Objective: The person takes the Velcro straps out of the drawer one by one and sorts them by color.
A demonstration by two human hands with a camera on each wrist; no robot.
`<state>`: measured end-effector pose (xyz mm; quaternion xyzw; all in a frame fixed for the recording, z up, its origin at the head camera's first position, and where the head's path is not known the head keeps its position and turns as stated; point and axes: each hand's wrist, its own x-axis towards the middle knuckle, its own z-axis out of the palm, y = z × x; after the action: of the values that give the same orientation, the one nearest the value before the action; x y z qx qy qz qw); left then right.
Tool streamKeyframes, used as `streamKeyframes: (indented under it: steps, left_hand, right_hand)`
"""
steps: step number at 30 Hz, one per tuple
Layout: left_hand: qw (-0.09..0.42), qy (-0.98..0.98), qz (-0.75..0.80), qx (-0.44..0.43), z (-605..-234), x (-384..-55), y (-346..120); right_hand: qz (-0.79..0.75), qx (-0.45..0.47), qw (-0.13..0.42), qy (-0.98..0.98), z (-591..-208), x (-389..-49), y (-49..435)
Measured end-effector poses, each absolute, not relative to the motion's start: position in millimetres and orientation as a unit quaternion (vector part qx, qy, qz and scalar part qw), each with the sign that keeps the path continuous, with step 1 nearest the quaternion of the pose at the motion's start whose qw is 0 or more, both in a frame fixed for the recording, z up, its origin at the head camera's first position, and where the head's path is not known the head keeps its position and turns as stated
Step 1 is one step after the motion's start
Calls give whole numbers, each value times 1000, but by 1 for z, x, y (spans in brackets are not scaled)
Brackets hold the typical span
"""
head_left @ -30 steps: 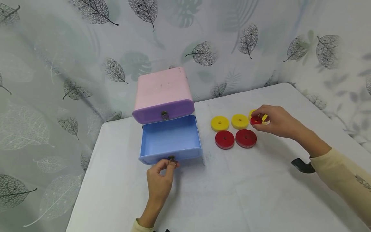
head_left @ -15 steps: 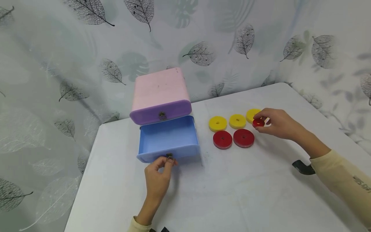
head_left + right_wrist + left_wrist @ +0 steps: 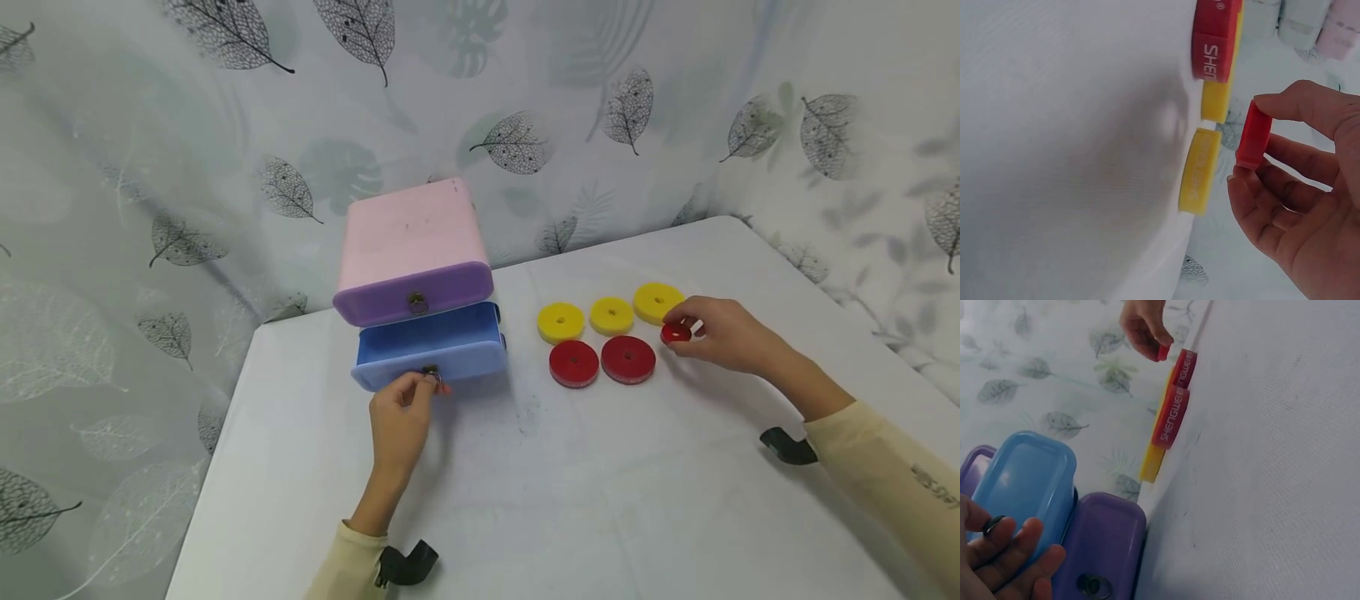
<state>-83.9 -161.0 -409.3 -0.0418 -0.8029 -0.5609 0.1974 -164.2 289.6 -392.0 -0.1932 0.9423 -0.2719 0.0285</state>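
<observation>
My left hand [image 3: 401, 425] pinches the ring pull [image 3: 991, 525] on the front of a blue drawer [image 3: 390, 370], which stands partly out of a small cabinet. In the left wrist view its other fingers spread before the drawer front. Off to the right, my right hand [image 3: 731, 335] holds a small red tape roll [image 3: 1254, 134] between thumb and fingers, raised above the table. Close by lie three yellow tape rolls [image 3: 551, 322] in a row, with two larger red tape rolls [image 3: 564, 363] in front of them. White lettering marks the larger red rolls' sides.
The cabinet has a pink top [image 3: 408, 229] and a purple upper drawer [image 3: 461, 285] with its own ring. Another purple drawer [image 3: 1107, 531] shows beside the blue one in the left wrist view. Leaf-patterned cloth [image 3: 420, 108] hangs behind the white table [image 3: 570, 500].
My left hand has pushed the blue drawer inward, so less of its inside shows. My right hand has shifted slightly toward me with the small red roll, uncovering the rightmost yellow roll.
</observation>
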Motion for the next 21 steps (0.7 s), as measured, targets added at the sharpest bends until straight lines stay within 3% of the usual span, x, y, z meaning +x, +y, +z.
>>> streamKeyframes:
  steps: [21]
  left_hand:
    - [193,-792,-578,-35,-407,-125,-160]
  right_hand:
    - [-269,-185,42,944,-416,-168,295]
